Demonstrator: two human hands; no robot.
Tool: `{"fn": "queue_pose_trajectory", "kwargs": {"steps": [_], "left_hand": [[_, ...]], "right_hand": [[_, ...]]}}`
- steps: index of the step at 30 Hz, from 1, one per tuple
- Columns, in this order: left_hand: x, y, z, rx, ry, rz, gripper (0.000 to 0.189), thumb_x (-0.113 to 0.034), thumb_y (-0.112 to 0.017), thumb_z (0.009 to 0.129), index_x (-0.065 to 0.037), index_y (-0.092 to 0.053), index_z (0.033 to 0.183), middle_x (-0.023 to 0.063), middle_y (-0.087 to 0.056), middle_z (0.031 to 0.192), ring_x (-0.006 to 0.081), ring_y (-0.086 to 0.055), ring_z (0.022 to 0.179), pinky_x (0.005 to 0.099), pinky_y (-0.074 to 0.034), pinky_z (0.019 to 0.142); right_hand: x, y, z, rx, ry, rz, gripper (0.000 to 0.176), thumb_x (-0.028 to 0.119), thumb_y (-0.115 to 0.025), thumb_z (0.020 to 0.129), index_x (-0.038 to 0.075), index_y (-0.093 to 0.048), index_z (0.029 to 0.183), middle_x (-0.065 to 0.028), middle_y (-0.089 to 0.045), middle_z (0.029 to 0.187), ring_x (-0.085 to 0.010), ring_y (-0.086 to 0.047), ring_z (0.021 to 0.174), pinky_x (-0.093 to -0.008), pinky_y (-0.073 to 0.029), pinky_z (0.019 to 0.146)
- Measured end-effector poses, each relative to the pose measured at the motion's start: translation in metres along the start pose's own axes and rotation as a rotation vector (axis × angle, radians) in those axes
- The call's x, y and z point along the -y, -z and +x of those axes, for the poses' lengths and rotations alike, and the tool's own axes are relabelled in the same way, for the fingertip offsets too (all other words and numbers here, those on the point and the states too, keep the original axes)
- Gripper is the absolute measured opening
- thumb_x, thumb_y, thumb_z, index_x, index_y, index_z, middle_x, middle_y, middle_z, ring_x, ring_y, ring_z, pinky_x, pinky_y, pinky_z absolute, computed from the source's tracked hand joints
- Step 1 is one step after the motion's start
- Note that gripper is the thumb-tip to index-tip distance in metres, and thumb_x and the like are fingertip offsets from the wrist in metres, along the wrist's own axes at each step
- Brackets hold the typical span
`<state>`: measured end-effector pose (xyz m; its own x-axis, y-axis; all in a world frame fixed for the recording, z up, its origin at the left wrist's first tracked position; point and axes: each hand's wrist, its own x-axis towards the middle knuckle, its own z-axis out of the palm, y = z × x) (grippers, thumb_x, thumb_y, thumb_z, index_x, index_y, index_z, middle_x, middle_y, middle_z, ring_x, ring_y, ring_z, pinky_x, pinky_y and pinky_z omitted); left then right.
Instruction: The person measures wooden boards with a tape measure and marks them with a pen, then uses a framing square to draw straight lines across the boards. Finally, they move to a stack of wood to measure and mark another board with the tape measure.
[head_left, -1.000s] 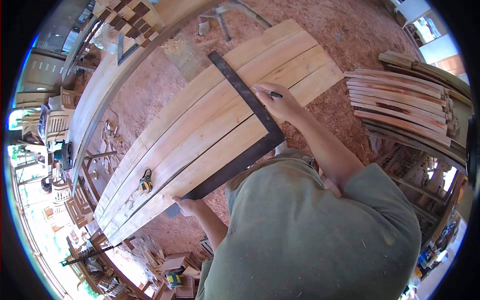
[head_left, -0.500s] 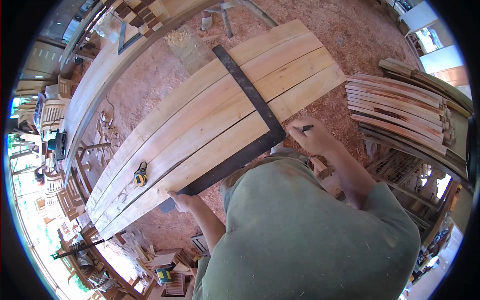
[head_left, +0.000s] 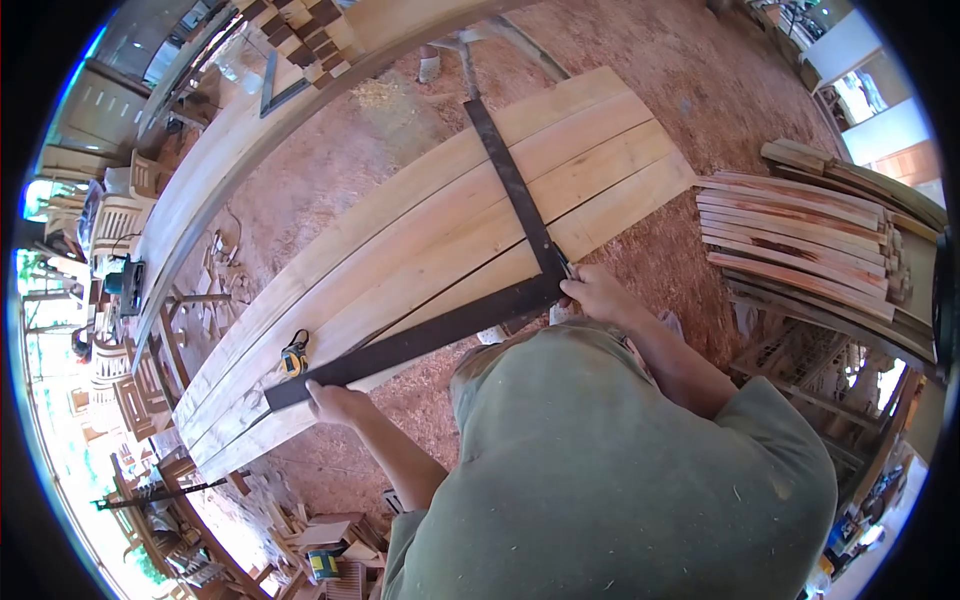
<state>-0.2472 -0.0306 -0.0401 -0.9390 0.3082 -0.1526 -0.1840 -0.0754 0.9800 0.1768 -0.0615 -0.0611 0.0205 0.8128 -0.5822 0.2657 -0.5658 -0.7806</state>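
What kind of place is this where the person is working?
Most likely a woodworking or furniture workshop. Long planks lie side by side under a large steel square, which the left hand and right hand touch; sawdust covers the floor, and a stack of slats sits to the right.

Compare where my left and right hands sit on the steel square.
The left hand grips the steel square near the free end of one arm; the right hand grips its corner, where both arms meet. The left hand is beside the tape measure; the right hand is nearer the stacked slats. Both hold the square.
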Motion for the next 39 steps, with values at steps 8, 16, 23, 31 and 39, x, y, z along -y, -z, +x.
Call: {"fn": "queue_pose_trajectory", "kwargs": {"steps": [8,16,23,31,39], "left_hand": [[0.015,-0.055,0.065,0.247,0.045,0.099,0.02,-0.003,-0.062,0.083,0.007,-0.052,0.097,0.0113,-0.06,0.087,0.0191,-0.06,0.072,0.0311,-0.052,0.063],[0.031,-0.119,0.099,0.412,0.138,0.226,0.018,-0.001,-0.06,0.084,0.003,-0.048,0.097,0.0121,-0.059,0.087,0.0209,-0.063,0.074,0.0331,-0.058,0.06],[0.02,-0.118,0.108,0.587,0.153,0.562,0.027,-0.015,-0.067,0.086,0.001,-0.047,0.093,0.0112,-0.061,0.079,0.0191,-0.063,0.062,0.0302,-0.055,0.051],[-0.015,-0.039,0.116,0.564,-0.397,1.168,0.057,-0.047,-0.067,0.085,0.01,-0.06,0.09,0.0195,-0.067,0.092,0.0288,-0.066,0.082,0.0435,-0.054,0.066],[0.021,-0.014,0.11,0.387,-0.766,1.386,0.058,-0.055,-0.065,0.083,0.002,-0.072,0.09,0.0201,-0.055,0.132,0.0401,-0.049,0.121,0.0483,-0.041,0.1]], "right_hand": [[0.059,0.005,0.029,-0.012,0.165,-0.446,0.03,0.024,-0.058,0.089,-0.004,-0.065,0.081,-0.0199,-0.065,0.07,-0.0343,-0.066,0.07,-0.0447,-0.05,0.066],[0.095,0.002,0.131,-0.47,0.399,-0.41,0.029,0.028,-0.055,0.091,0.0,-0.062,0.086,-0.0199,-0.061,0.067,-0.0375,-0.063,0.066,-0.0469,-0.047,0.063],[0.093,0.047,0.042,-0.456,0.268,0.111,0.034,0.034,-0.054,0.094,0.003,-0.067,0.096,-0.0055,-0.059,0.065,-0.0133,-0.055,0.054,-0.0298,-0.043,0.052],[-0.034,0.073,-0.018,-0.707,0.126,0.462,0.047,0.042,-0.044,0.1,0.001,-0.066,0.09,-0.0006,-0.053,0.061,-0.0088,-0.049,0.053,-0.0236,-0.038,0.048],[-0.025,0.012,-0.026,-0.724,0.163,0.541,0.054,0.046,-0.04,0.102,0.002,-0.066,0.085,0.0008,-0.051,0.061,-0.0079,-0.048,0.052,-0.0244,-0.038,0.048]]}}
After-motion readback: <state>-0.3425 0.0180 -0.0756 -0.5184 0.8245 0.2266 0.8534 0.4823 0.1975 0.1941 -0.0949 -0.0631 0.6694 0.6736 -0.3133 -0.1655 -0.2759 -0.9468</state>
